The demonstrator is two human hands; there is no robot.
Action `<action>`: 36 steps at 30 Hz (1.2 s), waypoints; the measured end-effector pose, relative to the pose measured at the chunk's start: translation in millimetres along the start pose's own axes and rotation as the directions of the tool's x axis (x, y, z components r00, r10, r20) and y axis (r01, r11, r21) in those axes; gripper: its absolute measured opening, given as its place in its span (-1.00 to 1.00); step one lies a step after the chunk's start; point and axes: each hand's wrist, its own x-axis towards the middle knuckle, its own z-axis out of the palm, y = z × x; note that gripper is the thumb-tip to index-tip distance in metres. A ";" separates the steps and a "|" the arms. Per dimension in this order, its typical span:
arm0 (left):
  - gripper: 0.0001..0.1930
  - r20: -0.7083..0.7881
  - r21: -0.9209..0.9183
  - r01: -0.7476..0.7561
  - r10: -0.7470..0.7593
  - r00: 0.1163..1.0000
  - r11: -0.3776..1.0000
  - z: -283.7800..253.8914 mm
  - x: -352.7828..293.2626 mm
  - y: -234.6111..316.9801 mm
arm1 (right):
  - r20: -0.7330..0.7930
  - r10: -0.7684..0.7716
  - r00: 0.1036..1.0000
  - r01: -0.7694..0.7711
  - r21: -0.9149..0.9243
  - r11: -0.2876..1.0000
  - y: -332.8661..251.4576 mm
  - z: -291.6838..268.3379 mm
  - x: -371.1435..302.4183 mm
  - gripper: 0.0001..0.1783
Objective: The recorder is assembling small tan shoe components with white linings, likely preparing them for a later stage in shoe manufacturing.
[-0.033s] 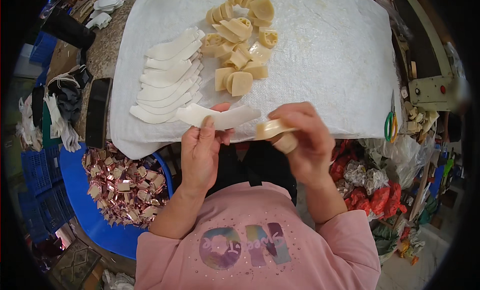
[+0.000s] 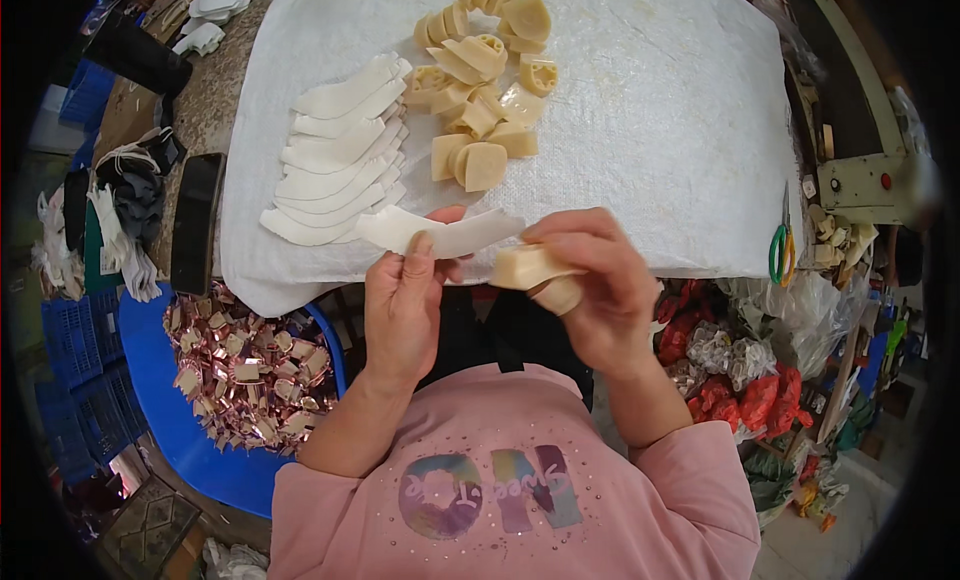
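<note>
My left hand (image 2: 405, 290) pinches a curved white strip (image 2: 450, 232) between thumb and fingers, just past the table's near edge. Close to the strip's right end, my right hand (image 2: 605, 285) grips a beige shoe heel (image 2: 525, 267), its curved side turned to the left. The fingers hide part of this heel. On the table, white strips (image 2: 335, 165) of the same shape lie overlapping in a fanned row at the left. Several more beige heels (image 2: 480, 167) are heaped at the far middle, some showing hollow, ribbed ends.
White woven sheeting (image 2: 640, 130) covers the table. A dark phone (image 2: 198, 223) lies at its left. Below it, a blue tub (image 2: 240, 480) holds many shiny pink-and-beige pieces (image 2: 250, 370). Scissors (image 2: 780, 252) rest at the right edge, above plastic bags (image 2: 745, 390).
My right hand has shifted slightly left, bringing the heel nearer to me and tilting it a little. The left hand and strip have barely moved.
</note>
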 end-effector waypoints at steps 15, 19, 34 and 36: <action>-0.60 0.120 -0.103 -0.015 0.027 0.992 0.995 23.1 -18.2 17.4 | -0.060 -0.375 0.925 0.348 -0.259 0.901 22.5 28.1 -1.6 -0.46; -0.58 0.106 0.016 -0.041 0.039 0.994 0.999 10.9 -22.2 5.8 | -0.046 -0.361 0.931 0.337 -0.267 0.903 24.1 24.8 -3.2 -0.46; -0.71 0.054 0.646 -0.325 0.384 0.922 0.691 4.0 -13.6 23.6 | 0.062 -0.345 0.936 0.313 -0.591 0.744 19.9 20.7 3.8 -0.65; -0.74 0.057 0.662 -0.326 0.388 0.920 0.675 6.5 -14.1 26.1 | 0.113 -0.307 0.945 0.306 -0.636 0.708 10.5 19.6 7.2 -0.69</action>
